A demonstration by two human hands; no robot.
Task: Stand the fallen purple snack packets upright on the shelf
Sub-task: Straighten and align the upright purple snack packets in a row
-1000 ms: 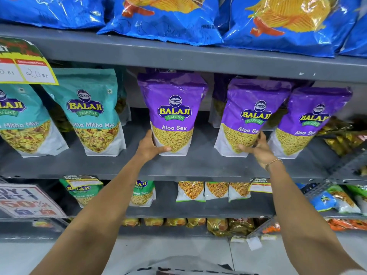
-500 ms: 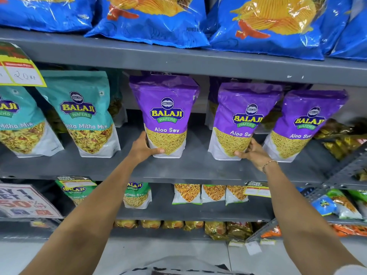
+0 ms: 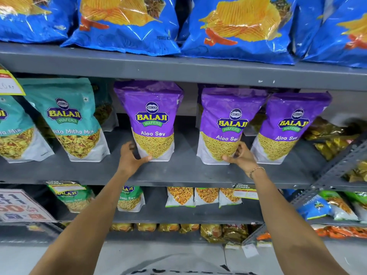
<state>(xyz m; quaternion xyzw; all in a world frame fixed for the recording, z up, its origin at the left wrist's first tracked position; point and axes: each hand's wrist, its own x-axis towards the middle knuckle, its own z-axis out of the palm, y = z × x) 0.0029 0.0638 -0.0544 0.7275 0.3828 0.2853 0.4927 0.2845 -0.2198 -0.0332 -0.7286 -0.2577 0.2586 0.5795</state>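
So that both purple packets stood square, the left hand (image 3: 130, 158) clasped the ten o'clock packet (image 3: 152, 121) and the right hand (image 3: 241, 157) clasped the two o'clock packet (image 3: 226, 126) at the base on the shelf (image 3: 184, 171).

Three purple Aloo Sev snack packets (image 3: 152, 120) stand upright in front on the grey metal middle shelf (image 3: 178, 171), more purple behind, count unclear. Two teal Mitha Mix packets (image 3: 69, 120) in front. Two bare hands (image 3: 130, 157).
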